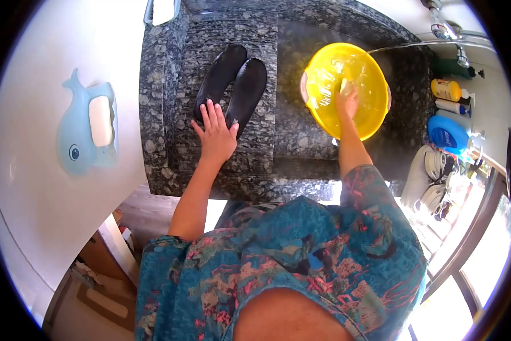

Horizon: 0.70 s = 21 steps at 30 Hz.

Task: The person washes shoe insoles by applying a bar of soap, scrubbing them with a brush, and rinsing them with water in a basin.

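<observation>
My left hand [216,135] lies with its fingers spread over the heel ends of two black insoles. One insole [224,71] sits to the left of the other insole [248,91], both on the ribbed stone washboard. Inside the yellow basin [319,122], my right hand [348,102] is closed around a pale yellowish piece [344,85], which looks like a sponge or a brush; its kind is unclear. Water shimmers in the basin around those fingers.
A thin water stream [403,45] runs from the tap [443,29] into the basin. Bottles, including a blue detergent bottle [447,134], line the right side, with white shoes [423,179] nearer. A whale-shaped soap dish [76,136] holds white soap at left.
</observation>
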### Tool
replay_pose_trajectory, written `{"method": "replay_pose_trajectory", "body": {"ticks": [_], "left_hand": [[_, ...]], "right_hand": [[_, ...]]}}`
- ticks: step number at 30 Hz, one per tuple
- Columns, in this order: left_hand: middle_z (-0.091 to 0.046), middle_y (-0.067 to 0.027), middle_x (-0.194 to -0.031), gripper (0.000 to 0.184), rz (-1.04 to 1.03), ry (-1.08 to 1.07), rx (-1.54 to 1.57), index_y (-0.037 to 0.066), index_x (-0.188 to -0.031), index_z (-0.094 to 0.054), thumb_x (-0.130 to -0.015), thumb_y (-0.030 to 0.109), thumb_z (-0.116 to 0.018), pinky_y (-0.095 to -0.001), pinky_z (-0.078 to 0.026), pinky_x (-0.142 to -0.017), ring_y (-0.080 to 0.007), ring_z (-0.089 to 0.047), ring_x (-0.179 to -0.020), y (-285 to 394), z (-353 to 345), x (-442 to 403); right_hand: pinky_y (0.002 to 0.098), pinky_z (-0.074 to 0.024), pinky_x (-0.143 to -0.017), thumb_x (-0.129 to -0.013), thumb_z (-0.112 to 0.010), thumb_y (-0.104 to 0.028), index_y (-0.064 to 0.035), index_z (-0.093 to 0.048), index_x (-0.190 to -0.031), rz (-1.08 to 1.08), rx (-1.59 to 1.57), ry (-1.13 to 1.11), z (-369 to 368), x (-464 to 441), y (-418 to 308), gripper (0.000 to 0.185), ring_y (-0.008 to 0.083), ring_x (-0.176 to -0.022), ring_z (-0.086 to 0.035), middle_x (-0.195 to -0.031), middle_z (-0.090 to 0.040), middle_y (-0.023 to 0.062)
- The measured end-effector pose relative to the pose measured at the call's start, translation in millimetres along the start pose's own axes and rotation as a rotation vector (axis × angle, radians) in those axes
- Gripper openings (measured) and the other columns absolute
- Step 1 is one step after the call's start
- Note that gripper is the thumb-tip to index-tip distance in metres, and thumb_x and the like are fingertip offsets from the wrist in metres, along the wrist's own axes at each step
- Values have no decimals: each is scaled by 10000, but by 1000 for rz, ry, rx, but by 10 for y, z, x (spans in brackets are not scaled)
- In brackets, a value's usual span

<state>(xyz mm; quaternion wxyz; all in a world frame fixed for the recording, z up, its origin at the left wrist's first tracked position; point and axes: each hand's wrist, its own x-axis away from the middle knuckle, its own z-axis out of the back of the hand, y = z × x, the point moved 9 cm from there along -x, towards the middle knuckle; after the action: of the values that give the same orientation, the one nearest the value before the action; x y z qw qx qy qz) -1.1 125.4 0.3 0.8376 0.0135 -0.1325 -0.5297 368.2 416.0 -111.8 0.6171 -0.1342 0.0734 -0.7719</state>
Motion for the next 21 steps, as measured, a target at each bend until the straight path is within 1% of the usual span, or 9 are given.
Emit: {"method": "replay_pose_trajectory", "body": {"ticks": [3,5,7,9,13,14,16,19,21], "left_hand": [[-105,-229,-1574,748,-4,-17,-14,-75,-1455,-247,-947,423,-479,-714,-169,-1053,-404,-78,-1460,5,-16,-2],[-99,-228,-1576,750,5,-27,-10,-76,-1458,-238,-951,425,-471,-711,-163,-1058,-403,-72,-1461,-1,-8,-30],[-91,-228,-1577,753,9,-49,-1,-76,-1464,-225,-955,426,-463,-707,-152,-1065,-403,-64,-1462,11,2,-13],[-81,-224,-1581,763,22,-78,23,-78,-1465,-227,-950,430,-473,-709,-110,-1072,-401,-40,-1465,-3,-37,-7],[-66,-217,-1585,765,47,-116,37,-79,-1464,-235,-948,431,-478,-703,-81,-1083,-393,-21,-1468,-8,-36,-29],[-75,-217,-1585,761,54,-75,46,-81,-1458,-252,-947,435,-479,-700,-99,-1083,-390,-33,-1468,-16,-35,-29],[-86,-218,-1583,760,52,-53,8,-79,-1458,-257,-946,436,-482,-699,-114,-1081,-390,-42,-1467,-10,-39,-32],[-110,-221,-1578,759,43,-28,-20,-66,-1463,-259,-943,437,-488,-700,-137,-1076,-389,-56,-1466,2,-15,-38],[-110,-220,-1578,758,53,-46,-8,-63,-1464,-258,-943,438,-487,-701,-136,-1076,-388,-54,-1467,8,-26,-27]], "right_hand": [[430,-435,-998,-798,-739,-241,-61,-431,-1386,278,-740,157,-327,-27,-217,688,340,-1101,-566,-1242,-562,207],[410,-441,-998,-794,-750,-217,-109,-448,-1390,385,-1085,-191,-145,328,-953,678,311,-1125,-543,-1233,-561,171],[417,-469,-961,-775,-775,-279,-175,-463,-1394,684,-528,-230,692,1115,-1851,700,331,-1077,-557,-1189,-570,163],[402,-503,-886,-777,-760,-387,-182,-519,-1368,1019,-257,-141,873,1737,-2305,671,330,-986,-574,-1133,-606,150],[387,-537,-777,-840,-630,-519,-305,-577,-1303,1346,-70,-286,468,2424,-2617,513,270,-890,-603,-1165,-612,119],[411,-543,-743,-860,-608,-508,-352,-593,-1274,1369,-292,-231,336,2196,-2688,442,276,-858,-610,-1150,-604,150],[415,-545,-756,-890,-561,-530,-339,-604,-1264,1080,134,-112,291,1620,-2960,422,298,-879,-628,-1131,-606,193],[428,-547,-782,-851,-589,-559,-295,-638,-1185,810,-6,-71,170,1244,-3115,429,324,-882,-641,-1063,-633,187],[421,-548,-786,-840,-606,-555,-287,-644,-1171,1044,-196,-97,273,1706,-3198,427,318,-887,-638,-1030,-645,169]]}}
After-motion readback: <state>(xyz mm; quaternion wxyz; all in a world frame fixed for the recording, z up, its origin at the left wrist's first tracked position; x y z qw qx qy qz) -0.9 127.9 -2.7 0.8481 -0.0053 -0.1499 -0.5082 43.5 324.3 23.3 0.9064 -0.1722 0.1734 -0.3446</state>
